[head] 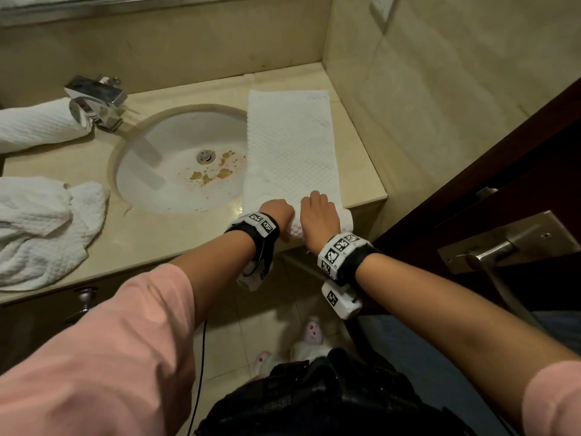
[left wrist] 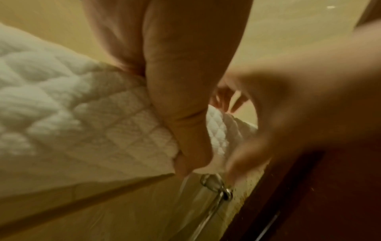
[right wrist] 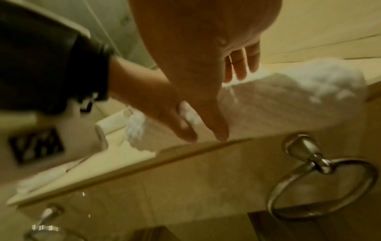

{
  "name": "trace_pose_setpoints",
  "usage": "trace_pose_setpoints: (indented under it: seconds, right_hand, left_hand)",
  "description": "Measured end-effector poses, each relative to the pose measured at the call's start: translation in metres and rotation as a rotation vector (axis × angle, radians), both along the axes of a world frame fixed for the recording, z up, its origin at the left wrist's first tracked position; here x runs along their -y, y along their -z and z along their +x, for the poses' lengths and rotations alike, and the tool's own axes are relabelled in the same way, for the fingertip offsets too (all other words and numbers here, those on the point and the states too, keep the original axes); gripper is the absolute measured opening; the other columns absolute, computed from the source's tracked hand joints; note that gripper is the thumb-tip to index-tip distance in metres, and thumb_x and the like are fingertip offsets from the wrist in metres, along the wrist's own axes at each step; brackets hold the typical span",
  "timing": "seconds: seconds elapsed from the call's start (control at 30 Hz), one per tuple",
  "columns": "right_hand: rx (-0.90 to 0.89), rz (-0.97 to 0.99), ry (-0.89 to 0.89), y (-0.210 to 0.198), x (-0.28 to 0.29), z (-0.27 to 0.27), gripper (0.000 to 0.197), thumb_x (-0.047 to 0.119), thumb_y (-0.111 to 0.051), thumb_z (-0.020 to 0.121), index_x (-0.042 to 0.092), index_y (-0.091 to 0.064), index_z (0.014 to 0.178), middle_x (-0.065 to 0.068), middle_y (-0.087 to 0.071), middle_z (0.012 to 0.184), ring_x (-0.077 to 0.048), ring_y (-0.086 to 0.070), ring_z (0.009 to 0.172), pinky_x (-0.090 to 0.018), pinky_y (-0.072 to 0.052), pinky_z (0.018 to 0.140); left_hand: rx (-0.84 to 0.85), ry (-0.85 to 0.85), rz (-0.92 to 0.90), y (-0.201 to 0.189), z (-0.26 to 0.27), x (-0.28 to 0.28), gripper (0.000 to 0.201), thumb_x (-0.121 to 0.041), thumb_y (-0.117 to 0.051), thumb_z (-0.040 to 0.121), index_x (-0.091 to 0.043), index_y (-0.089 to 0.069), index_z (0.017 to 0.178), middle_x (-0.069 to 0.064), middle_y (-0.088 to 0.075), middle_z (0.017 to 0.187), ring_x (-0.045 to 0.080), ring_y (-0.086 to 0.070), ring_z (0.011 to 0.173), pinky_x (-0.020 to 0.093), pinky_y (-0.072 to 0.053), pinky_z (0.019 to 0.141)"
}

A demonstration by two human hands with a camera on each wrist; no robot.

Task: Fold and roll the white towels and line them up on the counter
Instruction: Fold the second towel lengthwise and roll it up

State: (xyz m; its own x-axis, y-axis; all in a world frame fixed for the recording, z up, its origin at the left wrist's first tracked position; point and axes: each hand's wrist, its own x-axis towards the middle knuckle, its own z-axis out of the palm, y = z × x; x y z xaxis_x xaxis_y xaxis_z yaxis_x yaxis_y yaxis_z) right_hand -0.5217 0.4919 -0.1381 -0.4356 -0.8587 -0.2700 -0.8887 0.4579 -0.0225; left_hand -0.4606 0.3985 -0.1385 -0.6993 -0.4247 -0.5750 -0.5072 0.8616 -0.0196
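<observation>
A long folded white towel [head: 290, 146] lies on the counter [head: 151, 234] to the right of the sink, running front to back. Its near end is turned into a small roll [head: 344, 223] at the counter's front edge. My left hand [head: 278, 212] and right hand [head: 317, 209] sit side by side on that roll, fingers curled over it. In the left wrist view the left thumb [left wrist: 181, 114] lies against the towel's edge [left wrist: 123, 124]. The right wrist view shows my right hand [right wrist: 195, 73] over the towel [right wrist: 278, 97], thumb at its front. A finished rolled towel [head: 37, 127] lies at the far left.
A crumpled white towel [head: 44, 231] sits at the counter's left front. The round sink [head: 176, 184] and chrome faucet [head: 97, 99] are left of the folded towel. A tiled wall stands close on the right, a dark door with a metal handle [head: 490, 250] nearer, and a towel ring [right wrist: 321, 187] under the counter edge.
</observation>
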Motion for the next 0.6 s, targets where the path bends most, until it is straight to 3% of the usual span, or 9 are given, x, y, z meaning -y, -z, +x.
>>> trace_pose_setpoints:
  seconds: [0.1,0.23,0.33,0.37,0.4,0.47,0.5,0.6]
  right_hand:
    - [-0.067,-0.048,-0.086,0.01,-0.008,0.005,0.049,-0.002,-0.069,0.068,0.005,-0.05,0.112,-0.014,-0.049,0.112,-0.028,-0.048,0.099,-0.034,-0.038,0.079]
    - [-0.141,-0.036,-0.201,0.011,-0.005,-0.001,0.044,0.004,-0.085,0.04,0.01,-0.061,0.077,-0.008,-0.057,0.075,-0.023,-0.054,0.064,-0.031,-0.044,0.058]
    - [-0.124,-0.03,-0.243,0.011,0.002,-0.006,0.051,0.012,-0.092,0.032,0.009,-0.062,0.073,-0.008,-0.059,0.07,-0.024,-0.058,0.061,-0.03,-0.046,0.056]
    - [-0.132,-0.046,-0.244,0.01,0.005,-0.007,0.047,0.01,-0.09,0.039,0.007,-0.062,0.076,-0.009,-0.06,0.074,-0.026,-0.059,0.066,-0.031,-0.047,0.058]
    - [-0.1,-0.018,-0.228,0.006,0.008,-0.007,0.037,0.007,-0.084,0.056,0.005,-0.062,0.085,-0.011,-0.062,0.084,-0.028,-0.06,0.076,-0.034,-0.047,0.065]
    - [-0.067,0.053,-0.205,0.001,0.014,-0.01,0.022,0.002,-0.058,0.086,0.004,-0.056,0.107,-0.013,-0.058,0.108,-0.029,-0.055,0.102,-0.035,-0.043,0.08]
    - [-0.067,0.059,-0.191,0.002,0.017,-0.013,0.022,0.001,-0.05,0.091,0.005,-0.055,0.112,-0.012,-0.057,0.113,-0.029,-0.053,0.107,-0.034,-0.042,0.083]
    - [-0.047,0.125,-0.146,-0.002,0.028,-0.018,0.021,0.001,-0.047,0.093,0.006,-0.059,0.11,-0.01,-0.06,0.111,-0.026,-0.057,0.106,-0.032,-0.045,0.08]
  left_hand:
    - [-0.012,-0.011,0.002,-0.004,0.001,0.008,0.044,-0.042,-0.076,0.075,-0.009,-0.065,0.101,0.007,-0.067,0.098,0.022,-0.062,0.088,0.028,-0.046,0.069]
    - [0.007,-0.001,0.017,-0.007,0.001,0.011,0.042,-0.044,-0.074,0.075,-0.009,-0.064,0.097,0.006,-0.067,0.091,0.019,-0.055,0.077,0.028,-0.047,0.069]
    - [0.006,-0.007,0.029,-0.01,-0.001,0.011,0.04,-0.045,-0.073,0.075,-0.01,-0.064,0.093,0.003,-0.061,0.081,0.019,-0.055,0.075,0.028,-0.047,0.069]
    - [0.002,-0.024,0.038,-0.01,-0.002,0.012,0.041,-0.046,-0.073,0.075,-0.01,-0.064,0.093,0.003,-0.06,0.079,0.019,-0.055,0.074,0.028,-0.047,0.069]
    - [-0.003,-0.039,0.052,-0.01,-0.003,0.014,0.042,-0.046,-0.072,0.075,-0.009,-0.064,0.092,0.003,-0.06,0.078,0.02,-0.056,0.074,0.029,-0.047,0.069]
    - [-0.025,-0.06,0.081,-0.01,-0.001,0.016,0.043,-0.044,-0.074,0.074,-0.006,-0.064,0.093,0.003,-0.062,0.078,0.02,-0.058,0.074,0.031,-0.05,0.071]
    - [-0.054,-0.077,0.097,-0.008,0.0,0.017,0.043,-0.04,-0.076,0.074,-0.006,-0.061,0.095,0.005,-0.063,0.081,0.022,-0.059,0.076,0.032,-0.05,0.072]
    - [-0.142,-0.152,0.125,-0.001,0.005,0.012,0.047,-0.024,-0.075,0.076,-0.007,-0.047,0.111,0.009,-0.061,0.1,0.028,-0.061,0.09,0.036,-0.05,0.074]
